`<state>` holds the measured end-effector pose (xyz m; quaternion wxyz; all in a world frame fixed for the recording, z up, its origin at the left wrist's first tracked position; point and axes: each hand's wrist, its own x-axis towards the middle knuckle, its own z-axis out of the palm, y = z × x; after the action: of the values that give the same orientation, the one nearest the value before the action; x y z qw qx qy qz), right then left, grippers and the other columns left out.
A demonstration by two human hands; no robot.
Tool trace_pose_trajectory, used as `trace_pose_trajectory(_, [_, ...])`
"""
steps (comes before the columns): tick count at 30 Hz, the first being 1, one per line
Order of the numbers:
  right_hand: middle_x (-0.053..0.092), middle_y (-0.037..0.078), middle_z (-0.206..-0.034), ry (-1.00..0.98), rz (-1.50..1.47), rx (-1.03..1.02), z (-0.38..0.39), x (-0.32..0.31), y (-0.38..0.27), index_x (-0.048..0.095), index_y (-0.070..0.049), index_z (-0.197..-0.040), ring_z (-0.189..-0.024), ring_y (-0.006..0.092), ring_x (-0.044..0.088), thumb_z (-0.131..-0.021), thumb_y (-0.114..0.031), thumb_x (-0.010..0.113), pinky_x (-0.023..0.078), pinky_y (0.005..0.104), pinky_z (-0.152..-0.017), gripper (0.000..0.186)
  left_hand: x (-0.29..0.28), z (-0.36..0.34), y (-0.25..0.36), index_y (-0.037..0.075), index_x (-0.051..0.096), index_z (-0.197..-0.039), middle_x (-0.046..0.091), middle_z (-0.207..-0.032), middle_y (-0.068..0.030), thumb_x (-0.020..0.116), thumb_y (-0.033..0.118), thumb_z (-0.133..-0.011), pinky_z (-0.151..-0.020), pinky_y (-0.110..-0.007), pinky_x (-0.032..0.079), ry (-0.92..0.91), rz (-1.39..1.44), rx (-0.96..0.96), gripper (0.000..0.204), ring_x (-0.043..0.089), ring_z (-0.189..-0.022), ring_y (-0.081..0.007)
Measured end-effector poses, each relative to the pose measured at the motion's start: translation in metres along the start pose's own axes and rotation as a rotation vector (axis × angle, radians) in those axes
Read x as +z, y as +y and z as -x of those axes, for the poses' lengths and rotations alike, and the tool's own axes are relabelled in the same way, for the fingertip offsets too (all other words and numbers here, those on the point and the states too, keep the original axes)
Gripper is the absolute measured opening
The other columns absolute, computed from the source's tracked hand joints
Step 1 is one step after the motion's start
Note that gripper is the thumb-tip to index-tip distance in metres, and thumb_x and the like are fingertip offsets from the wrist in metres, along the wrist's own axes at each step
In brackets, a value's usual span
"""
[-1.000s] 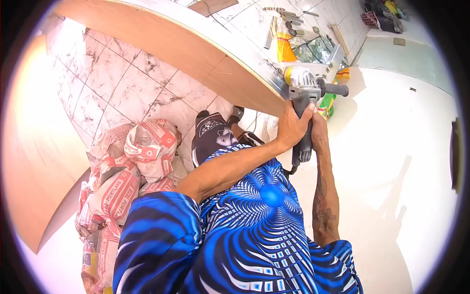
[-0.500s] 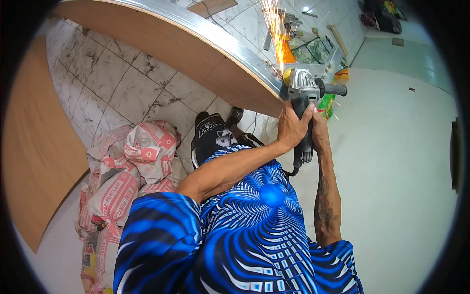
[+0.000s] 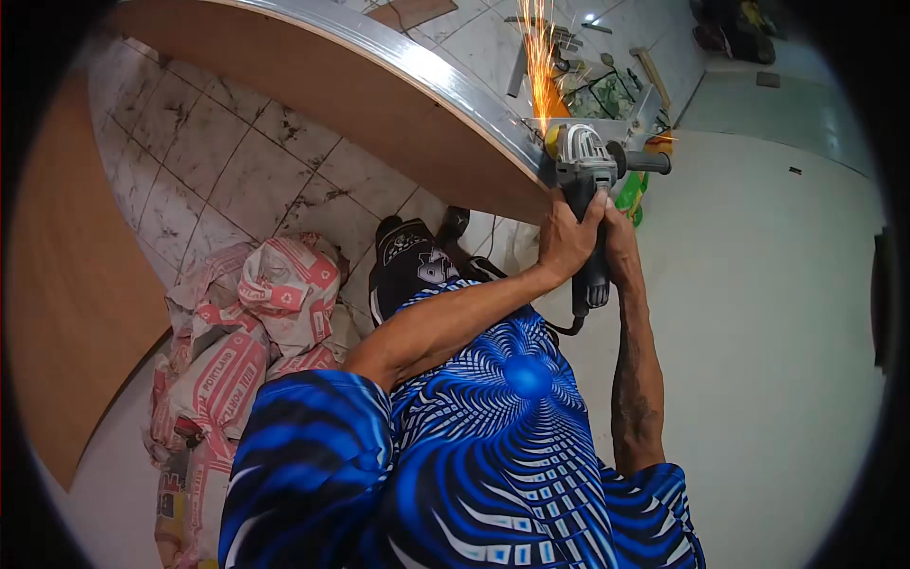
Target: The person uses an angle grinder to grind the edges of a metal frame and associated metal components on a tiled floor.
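Note:
Both my hands are closed round the black body of an angle grinder [image 3: 588, 186]. My left hand [image 3: 567, 235] wraps it from the left side, and my right hand [image 3: 621, 242] grips it from the right. The side handle sticks out to the right with no hand on it. At the grinder's left, its disc meets the near end of a long metal-topped wooden panel [image 3: 427, 123]. Orange sparks [image 3: 539, 71] shoot away from that contact, toward the far side. The cord leaves the grinder's lower end beside my shirt.
Pink-and-white paper sacks [image 3: 223, 365] are piled at my left, near a curved plywood sheet [image 3: 85, 284]. Beyond the panel's end, a clear plastic bin [image 3: 621, 128] and assorted tools lie on the marbled tile floor [image 3: 204, 161]. A pale wall [image 3: 758, 332] stands close on my right.
The grinder and both hands have shifted only slightly. The spark stream leans a little differently and looks narrower; the panel stays in place.

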<state>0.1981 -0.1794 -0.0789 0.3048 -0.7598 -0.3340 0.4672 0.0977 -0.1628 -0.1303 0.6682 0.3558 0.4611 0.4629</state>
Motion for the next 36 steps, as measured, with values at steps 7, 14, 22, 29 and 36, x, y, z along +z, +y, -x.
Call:
trace_pose_trajectory(7, [0.063, 0.004, -0.101, -0.022, 0.05, 0.015, 0.002, 0.002, -0.005, 0.064, -0.001, -0.111, -0.089, 0.0109, 0.056, -0.102, -0.045, 0.044, 0.047, 0.0267, -0.08, 0.049, 0.0, 0.0, -0.005, -0.01, 0.05, -0.113, 0.063, -0.099, -0.0294, 0.062, 0.052, -0.092, -0.084, -0.044, 0.048, 0.022, -0.046, -0.037, 0.067, 0.064, -0.095, -0.0397])
trace_pose_trajectory(14, [0.063, 0.005, -0.102, -0.029, 0.068, 0.084, 0.002, -0.002, -0.002, 0.062, -0.001, -0.114, -0.09, 0.0108, 0.057, -0.102, -0.046, 0.043, 0.047, 0.0264, -0.079, 0.051, -0.001, 0.003, -0.005, -0.01, 0.048, -0.111, 0.062, -0.098, -0.032, 0.06, 0.058, -0.09, -0.082, -0.048, 0.049, -0.017, -0.008, -0.064, 0.073, 0.064, -0.092, -0.0462])
trace_pose_trajectory(22, [0.062, 0.003, -0.097, -0.035, 0.059, 0.001, 0.002, -0.004, 0.0, 0.062, -0.002, -0.108, -0.088, 0.0111, 0.055, -0.102, -0.045, 0.042, 0.046, 0.0277, -0.079, 0.048, 0.003, 0.002, -0.008, -0.009, 0.047, -0.114, 0.064, -0.096, -0.0291, 0.058, 0.052, -0.093, -0.083, -0.045, 0.049, -0.038, -0.026, -0.073, 0.066, 0.065, -0.093, -0.0411])
trace_pose_trajectory(29, [0.063, 0.005, -0.1, -0.05, 0.135, 0.011, -0.001, 0.001, -0.01, 0.062, -0.001, -0.11, -0.089, 0.0123, 0.056, -0.102, -0.045, 0.042, 0.047, 0.0285, -0.081, 0.049, 0.001, -0.002, -0.01, -0.01, 0.045, -0.114, 0.062, -0.099, -0.0306, 0.06, 0.054, -0.092, -0.083, -0.047, 0.048, -0.006, 0.005, -0.057, 0.07, 0.063, -0.095, -0.0436])
trace_pose_trajectory(36, [0.063, 0.006, -0.096, -0.037, 0.105, -0.011, -0.011, -0.011, 0.015, 0.062, 0.001, -0.108, -0.086, 0.0131, 0.056, -0.102, -0.046, 0.041, 0.047, 0.0293, -0.078, 0.051, 0.005, 0.002, -0.013, -0.01, 0.046, -0.113, 0.062, -0.097, -0.0303, 0.06, 0.053, -0.092, -0.081, -0.046, 0.049, 0.009, 0.04, -0.01, 0.067, 0.064, -0.091, -0.043])
